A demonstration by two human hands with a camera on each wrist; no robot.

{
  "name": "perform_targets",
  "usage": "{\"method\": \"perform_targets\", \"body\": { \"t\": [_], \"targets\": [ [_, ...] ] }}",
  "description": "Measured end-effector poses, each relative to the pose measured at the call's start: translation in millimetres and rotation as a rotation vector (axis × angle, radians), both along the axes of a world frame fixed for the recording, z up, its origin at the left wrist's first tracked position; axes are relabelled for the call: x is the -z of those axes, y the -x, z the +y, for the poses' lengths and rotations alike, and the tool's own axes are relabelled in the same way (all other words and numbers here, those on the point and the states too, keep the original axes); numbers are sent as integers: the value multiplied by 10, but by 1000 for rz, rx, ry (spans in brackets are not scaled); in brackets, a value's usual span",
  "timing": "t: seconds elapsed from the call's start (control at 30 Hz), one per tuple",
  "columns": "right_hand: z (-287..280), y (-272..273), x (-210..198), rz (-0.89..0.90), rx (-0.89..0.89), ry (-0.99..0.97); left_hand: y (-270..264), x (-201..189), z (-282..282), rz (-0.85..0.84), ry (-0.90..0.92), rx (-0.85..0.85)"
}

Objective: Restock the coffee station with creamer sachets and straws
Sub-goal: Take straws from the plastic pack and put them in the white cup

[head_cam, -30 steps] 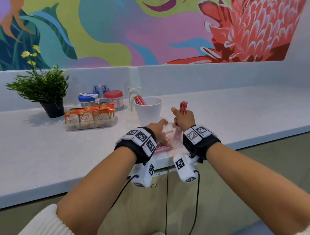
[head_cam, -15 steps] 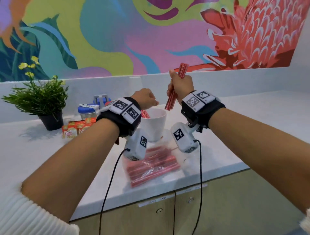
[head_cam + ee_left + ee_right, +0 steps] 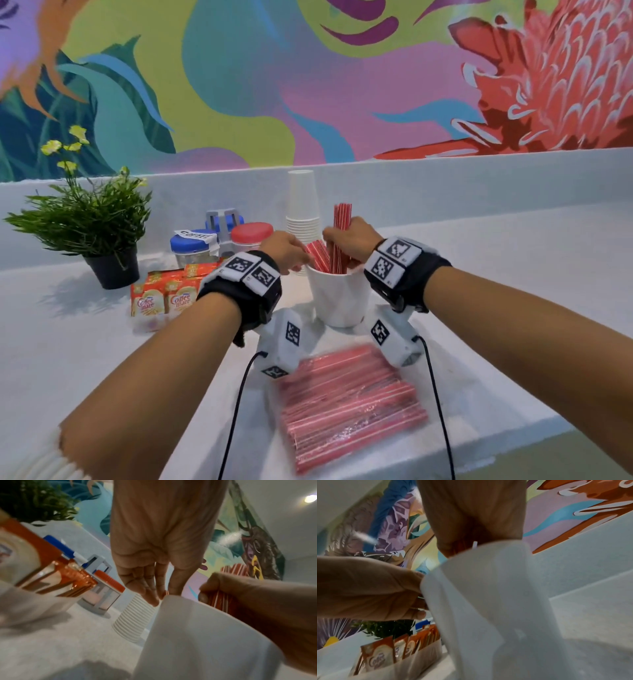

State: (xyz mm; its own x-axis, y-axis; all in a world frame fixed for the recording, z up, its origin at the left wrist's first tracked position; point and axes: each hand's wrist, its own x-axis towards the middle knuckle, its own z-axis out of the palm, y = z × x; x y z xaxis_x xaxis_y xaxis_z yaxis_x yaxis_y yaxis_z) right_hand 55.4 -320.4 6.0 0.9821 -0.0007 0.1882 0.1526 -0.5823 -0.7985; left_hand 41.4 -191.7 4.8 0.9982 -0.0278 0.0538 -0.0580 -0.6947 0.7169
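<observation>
A white cup stands on the counter with red striped straws leaning in it. My right hand grips a bundle of red straws upright, its lower ends inside the cup. My left hand is at the cup's left rim; in the left wrist view its fingers lie straight, tips touching the rim beside the cup wall. A clear bag of red straws lies near the front edge. Orange creamer sachets stand in a clear tray on the left.
Behind the cup rises a stack of paper cups. A blue-lidded jar and a red-lidded jar sit behind the sachets. A potted plant stands far left. The counter's front edge runs just beyond the bag.
My right hand lifted the straw bundle from the bag and brought it down into the cup. My left hand left the bag and moved to the cup's left rim.
</observation>
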Motion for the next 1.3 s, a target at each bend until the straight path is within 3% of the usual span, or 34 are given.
{"method": "perform_targets", "body": {
  "t": [0.2, 0.37, 0.5, 0.67, 0.83, 1.1, 1.2, 1.3],
  "targets": [
    [21, -15, 63, 53, -74, 342, -145, 137, 25, -35, 196, -12],
    [3, 7, 18, 69, -90, 417, -176, 164, 2, -34, 314, -35],
    [23, 68, -12, 22, -43, 587, -209, 135, -12, -29, 408, -38],
    [68, 132, -29, 66, -140, 829, -226, 134, -15, -76, 399, 26],
    [100, 113, -11, 73, -163, 832, -263, 216, 36, -209, 366, 42],
    [91, 36, 49, -8, -126, 553, -185, 215, 70, -384, 396, -64],
    [25, 55, -54, 12, -91, 464, -157, 186, 80, -384, 373, -77],
    [-68, 36, -142, 72, -50, 508, -154, 196, 75, -285, 302, -9]
  ]
}}
